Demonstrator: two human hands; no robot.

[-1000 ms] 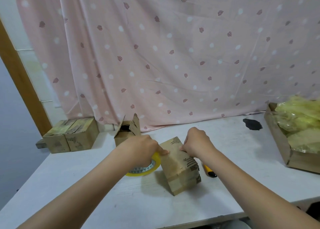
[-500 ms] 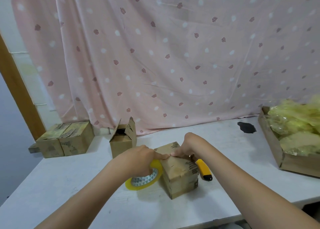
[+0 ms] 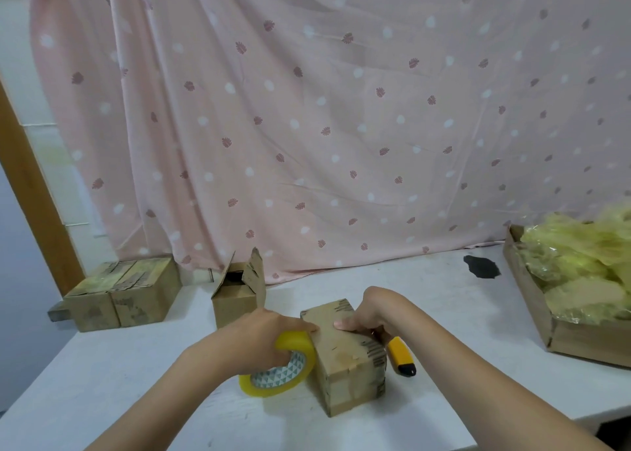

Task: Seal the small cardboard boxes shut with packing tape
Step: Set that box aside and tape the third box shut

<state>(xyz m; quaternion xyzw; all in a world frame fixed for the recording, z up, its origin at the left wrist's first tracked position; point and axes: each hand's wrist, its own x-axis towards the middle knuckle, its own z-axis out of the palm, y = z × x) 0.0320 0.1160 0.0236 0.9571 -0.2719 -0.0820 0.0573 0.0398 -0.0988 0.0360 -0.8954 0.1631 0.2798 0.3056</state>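
Over at the desk's (image 3: 444, 314) right edge, a cardboard tray (image 3: 532, 300) brims with crumpled yellow film (image 3: 580, 263). Far left corner: two taped boxes (image 3: 126, 293), and beside them an open-flapped box (image 3: 239, 297). Near the front edge sits the small box (image 3: 345, 355), long axis running front to back. The left hand (image 3: 259, 338) grips the tape roll (image 3: 280, 372) against its left side; the right hand (image 3: 372, 314) curls over its top, thumb pressing down. A yellow utility knife (image 3: 401, 355) lies just right.
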